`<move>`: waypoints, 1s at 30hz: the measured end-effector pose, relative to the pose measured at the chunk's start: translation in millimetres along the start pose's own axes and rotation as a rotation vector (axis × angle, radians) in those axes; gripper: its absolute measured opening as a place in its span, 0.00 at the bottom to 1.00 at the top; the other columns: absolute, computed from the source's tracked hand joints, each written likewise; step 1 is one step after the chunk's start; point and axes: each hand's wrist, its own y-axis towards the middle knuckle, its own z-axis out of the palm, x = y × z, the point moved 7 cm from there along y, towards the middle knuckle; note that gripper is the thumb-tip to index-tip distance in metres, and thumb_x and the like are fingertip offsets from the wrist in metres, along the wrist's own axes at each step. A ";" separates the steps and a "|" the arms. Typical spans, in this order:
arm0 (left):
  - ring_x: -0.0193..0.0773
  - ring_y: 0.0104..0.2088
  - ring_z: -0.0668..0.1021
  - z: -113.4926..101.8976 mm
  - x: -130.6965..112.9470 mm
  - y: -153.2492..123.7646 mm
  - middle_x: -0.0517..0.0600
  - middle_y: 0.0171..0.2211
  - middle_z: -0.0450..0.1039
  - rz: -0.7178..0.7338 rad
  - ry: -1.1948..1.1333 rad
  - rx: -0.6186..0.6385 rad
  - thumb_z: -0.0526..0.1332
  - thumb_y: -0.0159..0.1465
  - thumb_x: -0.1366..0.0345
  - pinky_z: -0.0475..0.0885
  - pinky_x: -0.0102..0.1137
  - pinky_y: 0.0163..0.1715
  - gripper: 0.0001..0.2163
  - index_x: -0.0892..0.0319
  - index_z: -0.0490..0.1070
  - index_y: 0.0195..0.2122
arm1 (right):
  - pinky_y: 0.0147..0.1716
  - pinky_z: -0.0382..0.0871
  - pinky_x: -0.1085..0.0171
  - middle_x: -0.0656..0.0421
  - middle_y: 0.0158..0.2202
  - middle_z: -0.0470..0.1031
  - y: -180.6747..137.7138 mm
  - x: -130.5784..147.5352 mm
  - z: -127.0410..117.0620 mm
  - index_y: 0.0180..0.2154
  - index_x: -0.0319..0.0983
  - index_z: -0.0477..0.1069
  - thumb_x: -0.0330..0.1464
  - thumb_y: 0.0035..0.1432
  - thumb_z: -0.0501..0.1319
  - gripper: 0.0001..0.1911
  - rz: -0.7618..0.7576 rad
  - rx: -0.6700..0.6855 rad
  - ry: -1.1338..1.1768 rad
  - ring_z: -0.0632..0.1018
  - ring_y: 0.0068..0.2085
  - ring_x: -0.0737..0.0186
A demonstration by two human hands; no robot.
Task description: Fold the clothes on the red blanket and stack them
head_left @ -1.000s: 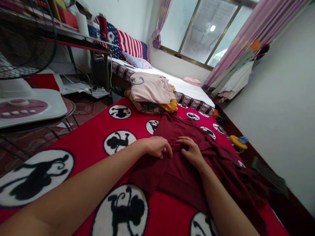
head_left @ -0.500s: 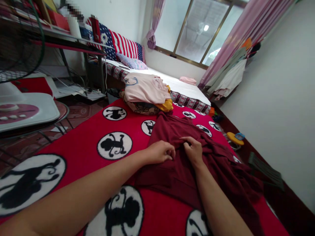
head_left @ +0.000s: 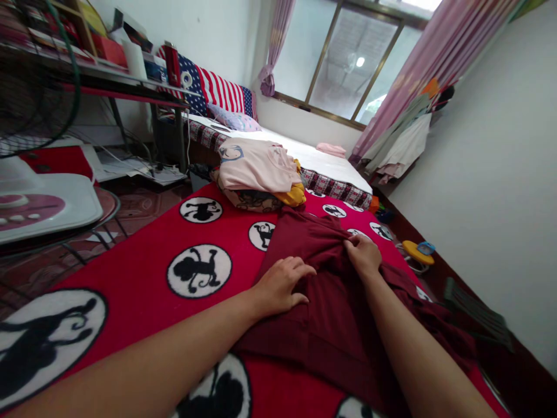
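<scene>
In the head view, the maroon garment [head_left: 335,325] lies on the red blanket [head_left: 139,278], centre to lower right. The left hand [head_left: 282,284], thumb and fingers apart, rests on it mid-frame; right of centre, the right hand [head_left: 364,255] pinches its cloth.

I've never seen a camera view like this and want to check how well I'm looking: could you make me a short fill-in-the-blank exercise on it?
1. The left hand and right hand both touch a garment coloured dark ____.
2. The black figures on the blanket sit inside white ____.
3. On the clothes pile, the pale pink shirt lies at the ____.
4. The fan is at the picture's ____ edge.

Missing words: red; circles; top; left.
</scene>
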 end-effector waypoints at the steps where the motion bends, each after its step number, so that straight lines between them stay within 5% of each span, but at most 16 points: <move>1: 0.47 0.54 0.71 -0.6 -1.6 -0.5 0.54 0.53 0.71 0.011 0.069 -0.031 0.71 0.54 0.57 0.64 0.40 0.55 0.29 0.55 0.67 0.56 | 0.39 0.68 0.59 0.52 0.39 0.79 1.6 0.4 -1.1 0.39 0.41 0.79 0.37 0.57 0.59 0.12 -0.001 -0.003 -0.066 0.78 0.43 0.50; 5: 0.55 0.67 0.56 14.7 2.0 -1.1 0.63 0.66 0.56 -0.013 0.223 0.071 0.63 0.59 0.46 0.47 0.51 0.65 0.37 0.61 0.59 0.64 | 0.44 0.67 0.56 0.47 0.43 0.76 6.9 32.1 -7.5 0.40 0.37 0.78 0.26 0.55 0.56 0.14 -0.107 -0.095 -0.107 0.76 0.47 0.48; 7: 0.54 0.68 0.54 22.5 2.1 -1.9 0.64 0.67 0.51 0.007 0.247 0.148 0.57 0.62 0.44 0.47 0.49 0.66 0.35 0.62 0.58 0.65 | 0.47 0.67 0.56 0.47 0.45 0.75 10.6 63.1 -9.7 0.42 0.36 0.76 0.23 0.55 0.54 0.16 -0.186 -0.153 0.120 0.76 0.48 0.50; 10: 0.51 0.69 0.52 25.1 -0.2 -3.2 0.64 0.68 0.48 0.037 0.266 0.191 0.54 0.65 0.44 0.47 0.45 0.66 0.34 0.63 0.58 0.65 | 0.50 0.68 0.58 0.50 0.44 0.77 20.9 113.4 5.6 0.40 0.36 0.76 0.21 0.52 0.57 0.14 -0.238 -0.055 0.588 0.76 0.47 0.54; 14: 0.51 0.69 0.51 22.8 -4.6 -4.1 0.64 0.68 0.47 0.078 0.270 0.200 0.53 0.65 0.44 0.47 0.46 0.66 0.33 0.61 0.58 0.65 | 0.35 0.74 0.65 0.57 0.35 0.79 39.2 156.0 42.7 0.44 0.36 0.74 0.26 0.47 0.65 0.18 -0.144 0.077 0.884 0.80 0.32 0.62; 19: 0.52 0.69 0.52 20.1 -6.6 -3.9 0.64 0.68 0.47 0.079 0.267 0.205 0.53 0.66 0.45 0.48 0.46 0.66 0.33 0.62 0.57 0.65 | 0.19 0.70 0.66 0.62 0.16 0.71 61.8 142.7 76.0 0.33 0.32 0.76 0.31 0.47 0.64 0.11 0.072 0.061 0.984 0.74 0.17 0.62; 23: 0.53 0.69 0.51 19.4 -8.7 -3.9 0.66 0.68 0.47 0.072 0.265 0.213 0.53 0.66 0.46 0.47 0.46 0.66 0.34 0.65 0.56 0.65 | 0.26 0.75 0.63 0.58 0.21 0.76 67.3 133.4 85.8 0.37 0.32 0.76 0.31 0.49 0.60 0.13 0.137 0.005 1.053 0.79 0.25 0.58; 30: 0.51 0.69 0.49 18.9 -4.8 -3.0 0.65 0.69 0.43 0.032 0.256 0.201 0.54 0.65 0.45 0.44 0.43 0.67 0.38 0.68 0.49 0.68 | 0.51 0.71 0.58 0.53 0.44 0.80 55.6 180.5 88.1 0.39 0.35 0.75 0.20 0.38 0.63 0.21 -0.095 0.258 1.182 0.79 0.47 0.57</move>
